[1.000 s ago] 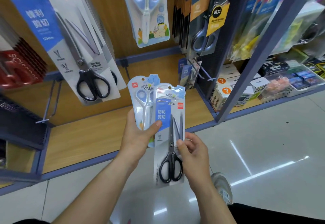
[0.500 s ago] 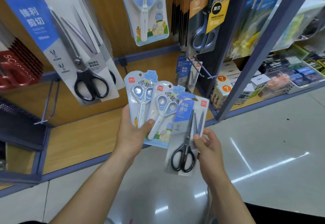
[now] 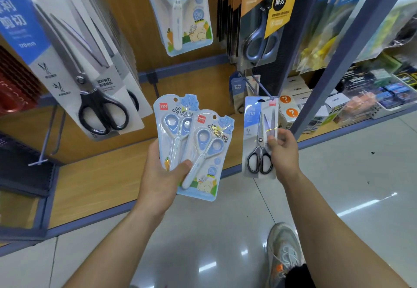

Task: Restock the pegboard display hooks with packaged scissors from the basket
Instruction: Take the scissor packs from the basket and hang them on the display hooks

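Observation:
My left hand (image 3: 161, 179) grips two blister packs of blue children's scissors (image 3: 204, 152), fanned out, thumb across their lower part. My right hand (image 3: 283, 150) pinches a pack of black-handled scissors (image 3: 259, 138) by its right edge, held upright. The pack's top hanging hole is at the tip of a lower metal display hook (image 3: 262, 89); I cannot tell if it is threaded on. Another pack of the same kind (image 3: 238, 89) hangs further back on that hook. No basket is in view.
Large black-handled scissors packs (image 3: 90, 66) hang at upper left, a rabbit scissors pack (image 3: 182, 12) at top centre, grey-handled packs (image 3: 259, 21) at upper right. An empty hook (image 3: 48, 138) juts out at left. A blue shelf post (image 3: 338, 57) stands right; my shoe (image 3: 285, 251) is below.
My right hand has carried the black-handled pack up and to the right, away from the left hand's packs, to the tip of the lower hook. The left hand has stayed about where it was.

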`<state>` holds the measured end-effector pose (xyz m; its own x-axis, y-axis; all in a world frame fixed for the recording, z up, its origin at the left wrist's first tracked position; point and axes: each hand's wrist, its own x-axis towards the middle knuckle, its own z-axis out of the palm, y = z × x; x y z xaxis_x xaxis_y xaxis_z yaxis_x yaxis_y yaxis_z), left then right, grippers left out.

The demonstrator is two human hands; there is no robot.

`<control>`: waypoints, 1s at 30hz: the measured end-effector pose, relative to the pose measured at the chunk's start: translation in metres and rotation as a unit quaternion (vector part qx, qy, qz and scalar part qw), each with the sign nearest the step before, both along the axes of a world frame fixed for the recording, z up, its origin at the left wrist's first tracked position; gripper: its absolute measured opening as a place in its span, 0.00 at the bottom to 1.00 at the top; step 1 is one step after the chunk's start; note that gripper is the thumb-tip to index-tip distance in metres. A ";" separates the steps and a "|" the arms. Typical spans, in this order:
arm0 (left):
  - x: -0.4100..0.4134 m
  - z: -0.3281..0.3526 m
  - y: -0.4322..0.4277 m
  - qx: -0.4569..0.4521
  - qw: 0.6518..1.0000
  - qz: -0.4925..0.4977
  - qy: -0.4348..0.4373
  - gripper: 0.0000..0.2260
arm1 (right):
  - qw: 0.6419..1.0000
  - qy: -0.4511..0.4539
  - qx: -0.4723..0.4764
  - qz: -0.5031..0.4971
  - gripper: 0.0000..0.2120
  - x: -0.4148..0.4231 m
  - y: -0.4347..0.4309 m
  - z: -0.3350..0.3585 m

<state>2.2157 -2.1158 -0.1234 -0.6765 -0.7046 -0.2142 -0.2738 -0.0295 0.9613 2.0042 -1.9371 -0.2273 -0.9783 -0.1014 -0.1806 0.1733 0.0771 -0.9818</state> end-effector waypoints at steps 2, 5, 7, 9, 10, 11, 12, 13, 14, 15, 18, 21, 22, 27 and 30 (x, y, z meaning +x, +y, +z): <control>-0.001 0.000 0.000 0.000 1.000 0.001 -0.001 0.24 | 1.000 0.001 0.004 0.002 0.06 -0.005 -0.005 -0.003; -0.003 0.000 -0.001 0.000 1.000 0.002 -0.005 0.24 | 1.000 0.010 0.001 -0.019 0.04 -0.008 -0.009 -0.006; -0.004 0.000 -0.002 0.001 1.000 0.005 -0.006 0.24 | 0.999 0.004 0.000 -0.036 0.05 -0.012 -0.011 -0.008; -0.005 -0.001 -0.003 0.003 1.000 0.007 -0.007 0.25 | 0.999 -0.004 0.023 -0.030 0.07 -0.017 -0.014 -0.011; -0.005 -0.001 -0.003 0.004 1.000 0.007 -0.007 0.25 | 0.999 -0.001 0.037 -0.026 0.07 -0.022 -0.017 -0.013; -0.004 -0.002 -0.003 0.004 1.000 0.006 -0.009 0.25 | 0.998 0.009 0.052 -0.022 0.07 -0.027 -0.021 -0.014; -0.004 -0.002 -0.004 0.004 1.000 0.004 -0.010 0.25 | 0.997 0.021 0.078 -0.017 0.07 -0.034 -0.026 -0.015; -0.003 -0.002 -0.004 0.003 1.000 0.004 -0.011 0.24 | 0.994 0.033 0.107 -0.009 0.07 -0.040 -0.031 -0.016; -0.002 -0.003 -0.004 0.002 1.000 0.005 -0.011 0.24 | 0.990 0.038 0.135 -0.004 0.09 -0.047 -0.037 -0.016; -0.002 -0.004 -0.004 0.001 1.000 0.007 -0.012 0.24 | 0.988 0.034 0.152 -0.002 0.11 -0.053 -0.044 -0.016; -0.001 -0.004 -0.004 0.005 1.000 0.012 -0.010 0.24 | 0.985 -0.002 0.172 -0.014 0.19 -0.062 -0.058 -0.014; -0.001 -0.002 -0.004 0.012 1.000 0.015 -0.004 0.25 | 0.980 -0.033 0.193 -0.024 0.26 -0.040 -0.057 -0.012; -0.001 -0.001 -0.004 0.015 1.000 0.015 -0.003 0.25 | 0.983 -0.049 0.176 -0.017 0.24 -0.024 -0.054 -0.008; -0.002 0.004 0.002 0.049 0.999 0.003 -0.001 0.25 | 0.983 -0.126 -0.044 0.128 0.08 0.084 -0.038 0.053; -0.002 0.010 0.008 0.038 0.999 -0.015 0.013 0.26 | 0.975 -0.078 -0.114 0.172 0.07 0.123 -0.036 0.078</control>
<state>2.2134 -2.1075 -0.1131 -0.7033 -0.6663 -0.2478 -0.2504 -0.0940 0.9636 2.1274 -1.9729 -0.1494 -0.8414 -0.4742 -0.2593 0.3249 -0.0605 -0.9438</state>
